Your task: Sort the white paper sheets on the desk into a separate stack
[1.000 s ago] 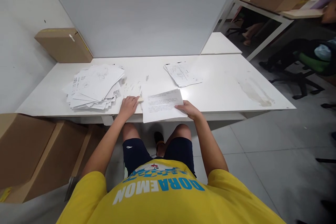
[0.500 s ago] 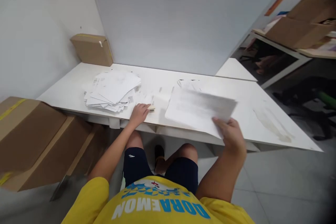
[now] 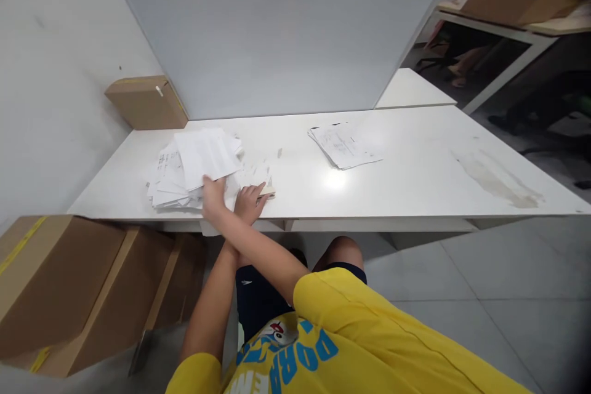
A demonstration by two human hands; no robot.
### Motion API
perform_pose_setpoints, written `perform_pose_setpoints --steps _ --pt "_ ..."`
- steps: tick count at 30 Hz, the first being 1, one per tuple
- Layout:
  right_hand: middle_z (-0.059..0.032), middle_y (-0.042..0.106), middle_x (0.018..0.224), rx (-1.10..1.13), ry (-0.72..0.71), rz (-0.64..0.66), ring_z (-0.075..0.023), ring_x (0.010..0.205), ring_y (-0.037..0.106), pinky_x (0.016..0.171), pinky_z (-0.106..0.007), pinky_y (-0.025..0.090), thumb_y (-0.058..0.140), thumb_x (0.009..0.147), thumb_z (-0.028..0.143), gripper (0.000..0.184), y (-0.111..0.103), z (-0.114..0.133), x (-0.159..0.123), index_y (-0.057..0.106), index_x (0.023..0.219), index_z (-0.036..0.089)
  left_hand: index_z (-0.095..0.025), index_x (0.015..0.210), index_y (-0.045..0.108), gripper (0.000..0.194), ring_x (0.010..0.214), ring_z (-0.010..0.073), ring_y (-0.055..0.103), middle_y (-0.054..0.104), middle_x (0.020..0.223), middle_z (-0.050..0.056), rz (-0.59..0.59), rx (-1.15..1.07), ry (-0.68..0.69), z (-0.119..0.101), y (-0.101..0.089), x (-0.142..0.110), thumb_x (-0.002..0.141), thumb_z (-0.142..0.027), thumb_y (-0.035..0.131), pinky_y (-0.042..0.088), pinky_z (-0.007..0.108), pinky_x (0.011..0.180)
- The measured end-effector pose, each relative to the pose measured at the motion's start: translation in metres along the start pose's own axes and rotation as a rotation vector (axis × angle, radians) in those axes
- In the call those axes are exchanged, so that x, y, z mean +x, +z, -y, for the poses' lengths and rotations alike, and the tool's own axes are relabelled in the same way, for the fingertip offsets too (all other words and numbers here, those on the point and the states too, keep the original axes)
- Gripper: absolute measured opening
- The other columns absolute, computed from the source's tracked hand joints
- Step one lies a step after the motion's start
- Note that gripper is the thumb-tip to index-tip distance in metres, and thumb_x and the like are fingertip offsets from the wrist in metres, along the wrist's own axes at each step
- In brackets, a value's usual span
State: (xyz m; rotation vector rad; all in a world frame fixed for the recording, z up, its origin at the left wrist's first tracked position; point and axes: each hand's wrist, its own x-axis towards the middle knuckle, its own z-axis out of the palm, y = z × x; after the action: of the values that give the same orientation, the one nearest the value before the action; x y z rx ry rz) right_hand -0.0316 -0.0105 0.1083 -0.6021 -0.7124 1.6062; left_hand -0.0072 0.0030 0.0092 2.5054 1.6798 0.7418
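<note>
My right hand (image 3: 214, 197) reaches across my left forearm and pinches the near edge of a paper sheet (image 3: 205, 157). The sheet lies over a loose, uneven pile of papers (image 3: 167, 181) on the left part of the white table. Beside it, my left hand (image 3: 250, 202) rests near the table's front edge, its fingers closed on a small cream-coloured stapler-like object (image 3: 268, 192); its exact kind is hard to make out. Small white scraps (image 3: 256, 169) lie just beyond that hand. A smaller stack of written papers (image 3: 344, 146) sits further right.
A white table (image 3: 415, 166) runs along an upright grey-white panel (image 3: 277, 37). A cardboard box (image 3: 145, 101) stands at its back left corner, and larger cardboard boxes (image 3: 55, 283) are at the left front. Another person's feet (image 3: 459, 74) show beneath a desk at the right.
My right hand has carried the paper from the right side across to the left pile, crossing over my left arm. My left hand stays at the small cream object. The view has shifted.
</note>
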Motion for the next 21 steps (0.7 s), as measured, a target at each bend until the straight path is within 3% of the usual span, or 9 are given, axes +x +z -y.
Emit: perform_pose_setpoints --steps 2,3,6,8,11,13,15,17,21 --pt "-0.0026 0.065 0.121 0.078 0.142 -0.135 -0.0243 0.126 0.052 0.108 -0.052 0.041 0.064 0.07 0.038 0.056 0.013 -0.013 -0.009 0.048 0.123 0.029 -0.017 0.132 0.059 0.041 0.103 0.0274 0.06 0.069 0.11 0.013 -0.03 0.001 0.033 0.001 -0.002 -0.001 0.1 -0.038 0.046 0.047 0.041 0.092" --pt "-0.002 0.064 0.121 0.138 0.249 -0.138 -0.0245 0.123 0.055 0.105 -0.05 0.045 0.069 0.067 0.037 0.056 0.015 -0.018 -0.016 0.049 0.119 0.031 -0.017 0.131 0.06 0.041 0.102 0.0275 0.06 0.069 0.11 0.013 -0.045 -0.003 0.045 0.003 -0.003 0.0 0.1 -0.038 0.045 0.047 0.041 0.091" --pt "-0.0032 0.063 0.117 0.2 0.369 -0.006 -0.0258 0.112 0.062 0.093 -0.047 0.053 0.075 0.063 0.033 0.059 -0.011 -0.021 -0.045 0.051 0.117 0.034 -0.018 0.13 0.061 0.04 0.101 0.0282 0.061 0.07 0.109 0.013 -0.057 -0.007 0.056 0.007 -0.002 0.003 0.1 -0.039 0.045 0.047 0.043 0.091" --pt "-0.0053 0.062 0.122 0.08 0.224 0.0 -0.0269 0.112 0.062 0.094 -0.047 0.052 0.074 0.067 0.034 0.058 -0.057 -0.003 -0.057 0.053 0.121 0.033 -0.018 0.128 0.062 0.039 0.1 0.0284 0.062 0.07 0.108 0.013 -0.041 -0.007 0.054 0.009 0.0 0.005 0.099 -0.039 0.046 0.048 0.043 0.089" --pt "-0.01 0.059 0.129 -0.342 -0.189 -0.274 -0.0262 0.117 0.059 0.103 -0.046 0.046 0.057 0.083 0.039 0.05 -0.155 0.057 -0.047 0.048 0.131 0.028 -0.018 0.127 0.062 0.039 0.1 0.0282 0.063 0.071 0.108 0.012 -0.05 -0.018 0.067 0.011 -0.001 0.004 0.099 -0.039 0.046 0.049 0.043 0.088" --pt "-0.0164 0.053 0.138 -0.799 -0.358 -0.498 -0.0279 0.126 0.052 0.109 -0.048 0.039 0.045 0.088 0.034 0.047 -0.223 0.104 -0.022 0.048 0.133 0.019 -0.018 0.126 0.062 0.039 0.1 0.0283 0.063 0.071 0.107 0.012 -0.089 -0.02 0.08 0.011 -0.002 0.003 0.099 -0.04 0.046 0.05 0.043 0.088" --pt "-0.0244 0.044 0.147 -1.293 -0.286 -0.57 -0.0343 0.14 0.038 0.115 -0.052 0.029 0.051 0.084 0.028 0.055 -0.281 0.143 0.003 0.047 0.136 0.01 -0.018 0.122 0.064 0.037 0.098 0.0282 0.064 0.072 0.105 0.012 -0.118 -0.018 0.094 0.011 -0.003 0.002 0.099 -0.041 0.046 0.05 0.043 0.088" --pt "-0.0278 0.036 0.152 -1.625 -0.2 -0.559 -0.0386 0.146 0.027 0.118 -0.055 0.021 0.055 0.084 0.029 0.063 -0.323 0.168 0.021 0.043 0.141 0.004 -0.019 0.118 0.066 0.035 0.096 0.0281 0.064 0.072 0.103 0.011 -0.135 -0.016 0.108 0.012 -0.003 0.002 0.099 -0.041 0.046 0.051 0.042 0.087" --pt "-0.0262 0.032 0.156 -1.865 -0.247 -0.51 -0.0382 0.147 0.025 0.116 -0.052 0.022 0.056 0.089 0.038 0.07 -0.363 0.19 0.036 0.035 0.148 0.005 -0.018 0.116 0.067 0.036 0.096 0.029 0.063 0.072 0.102 0.012 -0.151 -0.009 0.127 0.016 -0.004 0.007 0.099 -0.042 0.045 0.051 0.043 0.087"
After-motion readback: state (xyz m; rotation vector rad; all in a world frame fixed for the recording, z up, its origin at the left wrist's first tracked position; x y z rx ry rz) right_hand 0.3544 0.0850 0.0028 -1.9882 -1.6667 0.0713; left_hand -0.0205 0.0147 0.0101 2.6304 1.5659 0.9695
